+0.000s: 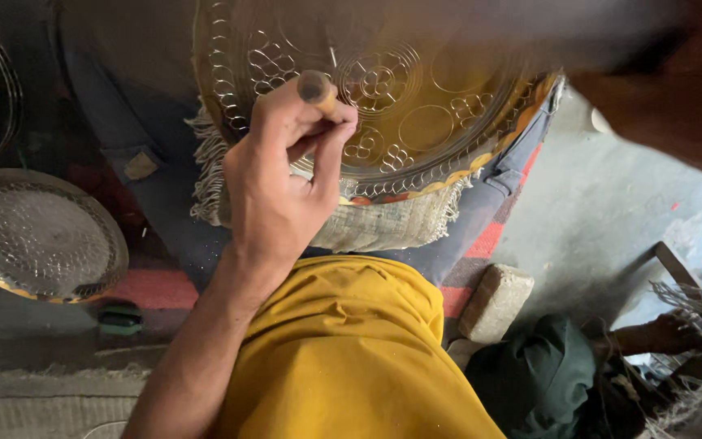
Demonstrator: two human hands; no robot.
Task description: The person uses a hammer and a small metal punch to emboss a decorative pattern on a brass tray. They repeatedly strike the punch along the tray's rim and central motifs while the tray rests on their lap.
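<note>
While the left hand (282, 187) is curled tight, thumb and fingers pinched round a short punch (318, 91) with a worn, rounded top, the tool stands nearly upright with its hidden tip down on the brass tray (416, 122). The tray lies on a folded, fringed cloth pad (383, 223) across the person's lap, its far rim running out of view. It looks thin, stiff sheet metal: light for its width, springy in the middle, smooth and a little slippery, and easily dented wherever it is not backed, so the raised, scalloped rim is the sensible place to take it, with both hands. The punch looks small, hard and heavy for its size, best held low on the shaft as it is now. The right hand is only a dark blur at the upper right, so I cannot tell its grip. A second patterned tray (38, 236) lies on the floor at the left, near a stone block (496, 301).
</note>
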